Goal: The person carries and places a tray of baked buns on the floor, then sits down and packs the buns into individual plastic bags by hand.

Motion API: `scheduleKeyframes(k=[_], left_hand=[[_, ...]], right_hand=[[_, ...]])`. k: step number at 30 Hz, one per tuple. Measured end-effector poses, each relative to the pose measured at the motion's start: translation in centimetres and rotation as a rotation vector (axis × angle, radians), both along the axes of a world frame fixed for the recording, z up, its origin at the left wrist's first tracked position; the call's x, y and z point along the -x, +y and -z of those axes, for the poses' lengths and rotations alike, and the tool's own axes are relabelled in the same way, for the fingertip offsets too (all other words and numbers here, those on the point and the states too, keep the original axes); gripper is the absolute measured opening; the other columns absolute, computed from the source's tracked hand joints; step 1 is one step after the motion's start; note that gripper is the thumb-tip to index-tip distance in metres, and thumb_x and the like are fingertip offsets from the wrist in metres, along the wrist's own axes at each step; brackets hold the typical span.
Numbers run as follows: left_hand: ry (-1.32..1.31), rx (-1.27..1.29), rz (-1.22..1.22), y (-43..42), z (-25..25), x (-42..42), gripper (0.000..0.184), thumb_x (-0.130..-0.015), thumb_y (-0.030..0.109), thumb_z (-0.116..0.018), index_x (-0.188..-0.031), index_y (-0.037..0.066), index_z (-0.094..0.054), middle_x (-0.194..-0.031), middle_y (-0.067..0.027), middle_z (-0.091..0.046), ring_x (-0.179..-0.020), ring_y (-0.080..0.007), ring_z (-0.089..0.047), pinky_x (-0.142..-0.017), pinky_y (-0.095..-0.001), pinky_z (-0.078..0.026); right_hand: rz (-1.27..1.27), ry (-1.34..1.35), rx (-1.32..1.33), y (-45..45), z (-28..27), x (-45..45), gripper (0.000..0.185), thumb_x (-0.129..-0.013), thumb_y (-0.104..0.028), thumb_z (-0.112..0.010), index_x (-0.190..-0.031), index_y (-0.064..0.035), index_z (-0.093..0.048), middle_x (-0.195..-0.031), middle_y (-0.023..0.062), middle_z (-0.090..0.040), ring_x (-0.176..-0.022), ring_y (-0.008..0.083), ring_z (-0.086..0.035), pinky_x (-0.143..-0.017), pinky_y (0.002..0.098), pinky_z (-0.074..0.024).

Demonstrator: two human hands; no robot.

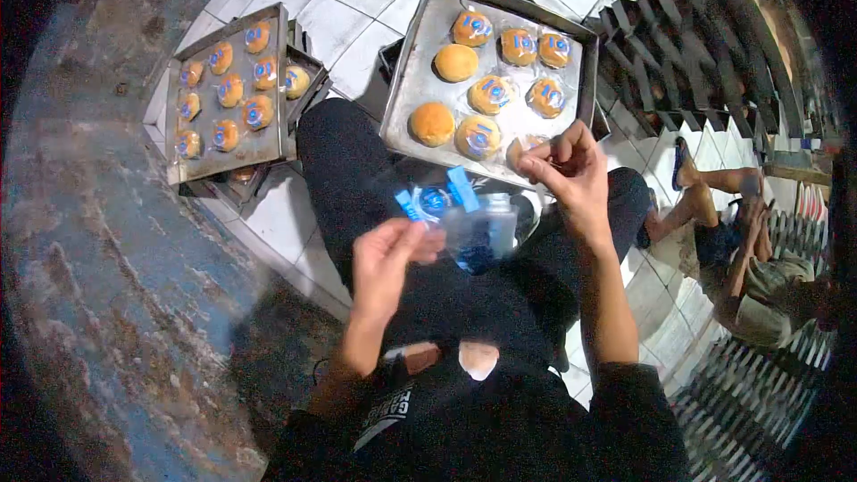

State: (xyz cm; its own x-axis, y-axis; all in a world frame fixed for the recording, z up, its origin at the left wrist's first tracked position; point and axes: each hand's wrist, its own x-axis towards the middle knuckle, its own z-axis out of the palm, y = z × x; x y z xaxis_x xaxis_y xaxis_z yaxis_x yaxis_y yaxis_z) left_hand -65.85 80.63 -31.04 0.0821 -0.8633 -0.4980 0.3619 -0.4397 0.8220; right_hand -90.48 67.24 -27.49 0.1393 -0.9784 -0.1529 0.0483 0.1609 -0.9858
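I judge that wrapping the buns is in hand. At frame centre, my left grip seems to pinch a blue-printed wrapper; whether my right grip grasps something, I cannot tell. Next calls for a bare bun: two lie among wrapped ones in the upper-middle tray.

White tiled floor across the top of the frame, reaching down both sides. At upper left, left tray set over a lower tray; carries nine wrapped buns, spaced apart. On the lower one, jutting out to the right, one more wrapped bun. At upper centre, centre tray with a raised rim; holds six labelled buns and, towards its left, two bare buns. At upper right, on the tiles, a dark, ridged stack.
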Motion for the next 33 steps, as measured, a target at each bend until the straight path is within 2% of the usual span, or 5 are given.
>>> scheduleKeyframes(k=[8,14,21,26,33], left_hand=[[-0.105,-0.117,-0.330,0.8,0.9,-8.1,0.017,-0.098,0.016,-0.075,-0.104,0.001,-0.070,-0.095,-0.0137,-0.078,-0.079,-0.0184,-0.074,-0.072,-0.0325,-0.062],[-0.091,-0.083,-0.363,2.0,0.2,-9.5,0.012,-0.098,0.012,-0.074,-0.105,0.004,-0.071,-0.096,-0.0107,-0.077,-0.081,-0.0181,-0.074,-0.073,-0.0339,-0.063],[0.019,-0.112,-0.318,1.6,0.7,-9.2,0.016,-0.098,0.012,-0.074,-0.110,0.003,-0.069,-0.099,-0.0119,-0.077,-0.081,-0.0178,-0.075,-0.072,-0.0345,-0.064],[0.038,-0.112,-0.218,1.0,0.7,-7.4,0.018,-0.099,0.014,-0.074,-0.112,0.003,-0.069,-0.100,-0.0122,-0.077,-0.082,-0.0179,-0.075,-0.074,-0.0339,-0.064],[0.140,-0.010,0.055,0.3,-1.2,-5.0,0.048,-0.095,0.014,-0.077,-0.137,0.001,-0.057,-0.119,-0.0166,-0.073,-0.103,-0.0226,-0.074,-0.088,-0.0366,-0.063]], right_hand=[[-0.350,0.109,0.041,-8.9,9.7,-7.8,0.037,-0.100,-0.036,-0.074,-0.105,0.0000,-0.068,-0.097,0.0086,-0.073,-0.095,0.0189,-0.072,-0.083,0.0367,-0.0569],[-0.617,1.087,0.408,-13.2,24.8,-10.1,0.063,-0.091,-0.058,-0.073,-0.115,0.0005,-0.068,-0.110,0.0290,-0.069,-0.098,0.0443,-0.070,-0.091,0.0511,-0.0553],[-0.534,0.710,0.227,-7.6,13.2,-8.7,0.067,-0.091,-0.038,-0.081,-0.138,-0.0070,-0.046,-0.100,0.0212,-0.072,-0.095,0.0396,-0.073,-0.083,0.0483,-0.0580],[-0.343,-0.302,-0.252,-3.5,3.4,-4.9,0.060,-0.107,-0.039,-0.059,-0.156,-0.0083,-0.043,-0.140,0.0123,-0.058,-0.129,0.0224,-0.058,-0.108,0.0369,-0.0490],[-0.569,0.280,0.292,0.8,-3.4,-2.5,0.084,-0.093,-0.031,-0.082,-0.158,-0.0034,-0.036,-0.143,0.0184,-0.057,-0.138,0.0267,-0.055,-0.117,0.0402,-0.0419]])
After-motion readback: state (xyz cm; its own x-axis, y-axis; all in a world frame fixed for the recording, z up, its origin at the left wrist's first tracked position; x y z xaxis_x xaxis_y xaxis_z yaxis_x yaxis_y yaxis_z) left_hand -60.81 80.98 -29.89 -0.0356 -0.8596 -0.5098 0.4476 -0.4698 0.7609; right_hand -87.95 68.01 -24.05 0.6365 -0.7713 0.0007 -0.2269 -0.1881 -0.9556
